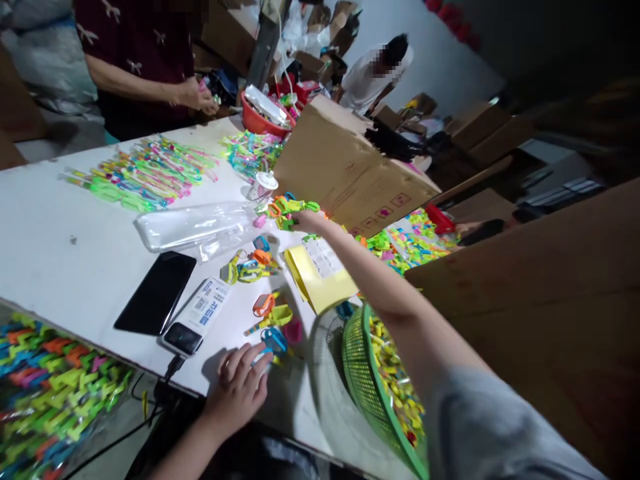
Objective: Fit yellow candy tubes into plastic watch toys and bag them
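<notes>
My left hand [239, 387] is low over the table's front edge, fingers slightly curled and apart. Its fingertips are beside a blue toy watch [275, 340], and whether they touch it is unclear. Around that lie an orange toy watch [263, 305], a yellow-green one [281, 315] and a pink piece [293, 330]. Stretched across the table, my right hand [307, 221] is at a heap of bright toy watches [280, 207] against a cardboard box. Its fingers are too blurred and hidden among them to show a grip. Another cluster of toy watches [253, 265] lies between my hands.
A green basket [356, 360] of small yellow pieces stands right, beside a yellow pad [320, 277]. A black phone [156, 293], a white power bank [197, 317] and plastic bags [195, 227] lie left. An open cardboard box [345, 167] blocks the back. A co-worker [140, 67] stands opposite.
</notes>
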A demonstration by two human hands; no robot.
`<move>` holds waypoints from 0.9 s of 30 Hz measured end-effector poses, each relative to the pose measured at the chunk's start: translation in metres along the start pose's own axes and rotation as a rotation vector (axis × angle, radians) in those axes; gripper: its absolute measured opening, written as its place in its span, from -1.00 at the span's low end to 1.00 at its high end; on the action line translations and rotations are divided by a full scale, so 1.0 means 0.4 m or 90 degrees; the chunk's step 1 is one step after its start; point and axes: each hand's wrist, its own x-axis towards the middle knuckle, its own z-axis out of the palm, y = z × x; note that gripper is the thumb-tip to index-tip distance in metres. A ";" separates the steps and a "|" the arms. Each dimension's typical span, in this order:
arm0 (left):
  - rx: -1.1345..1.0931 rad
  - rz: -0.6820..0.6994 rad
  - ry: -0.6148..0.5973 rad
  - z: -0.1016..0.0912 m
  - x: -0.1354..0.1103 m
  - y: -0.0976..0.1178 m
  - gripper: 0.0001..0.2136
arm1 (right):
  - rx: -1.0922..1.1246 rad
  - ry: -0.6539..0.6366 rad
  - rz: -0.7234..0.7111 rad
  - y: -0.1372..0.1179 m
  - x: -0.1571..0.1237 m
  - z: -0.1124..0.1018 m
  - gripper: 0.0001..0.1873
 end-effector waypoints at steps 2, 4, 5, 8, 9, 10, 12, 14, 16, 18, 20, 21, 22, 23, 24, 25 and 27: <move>-0.041 -0.017 -0.012 -0.007 -0.004 -0.011 -0.69 | -0.142 -0.132 -0.033 -0.044 -0.076 -0.045 -0.91; -0.183 -0.099 -0.004 -0.020 0.003 -0.014 -0.66 | -0.155 -0.187 -0.160 -0.113 -0.207 -0.066 -0.78; -0.298 -0.166 -0.004 -0.031 0.013 -0.007 -0.61 | -0.180 -0.193 -0.251 -0.154 -0.287 -0.065 -0.78; -0.762 -0.501 -0.095 -0.079 0.062 0.050 -0.36 | -0.261 -0.157 -0.395 -0.277 -0.530 -0.029 -0.85; -0.899 -0.605 -0.182 -0.097 0.080 0.079 -0.34 | -0.271 -0.139 -0.406 -0.308 -0.598 -0.012 -0.83; -0.986 -0.681 -0.255 -0.114 0.094 0.110 -0.39 | -0.267 -0.126 -0.391 -0.330 -0.655 0.003 -0.81; -1.057 -0.774 -0.324 -0.144 0.108 0.168 -0.50 | -0.191 -0.096 -0.308 -0.347 -0.739 0.022 -0.75; -1.051 -0.774 -0.308 -0.163 0.103 0.209 -0.55 | -0.026 -0.031 -0.197 -0.336 -0.795 0.032 -0.65; -1.043 -0.715 -0.278 -0.172 0.088 0.230 -0.57 | 0.179 0.101 -0.095 -0.316 -0.836 0.048 -0.71; -1.041 -0.650 -0.277 -0.175 0.073 0.237 -0.57 | 0.363 0.276 -0.014 -0.303 -0.865 0.082 -0.72; -1.025 -0.606 -0.310 -0.177 0.064 0.239 -0.59 | 0.518 0.427 0.060 -0.302 -0.884 0.135 -0.56; -1.010 -0.590 -0.335 -0.180 0.063 0.240 -0.61 | 0.590 0.479 0.094 -0.306 -0.888 0.164 -0.49; -0.997 -0.578 -0.350 -0.182 0.063 0.243 -0.63 | 0.659 0.518 0.129 -0.311 -0.891 0.192 -0.46; -0.989 -0.569 -0.352 -0.185 0.064 0.246 -0.65 | 0.726 0.541 0.171 -0.318 -0.891 0.218 -0.45; -0.989 -0.563 -0.337 -0.186 0.066 0.251 -0.68 | 0.791 0.557 0.216 -0.326 -0.891 0.239 -0.46; -0.993 -0.558 -0.307 -0.187 0.066 0.256 -0.69 | 0.856 0.567 0.257 -0.335 -0.890 0.256 -0.48; -0.984 -0.536 -0.210 -0.181 0.064 0.268 -0.68 | 0.987 0.564 0.308 -0.355 -0.889 0.278 -0.53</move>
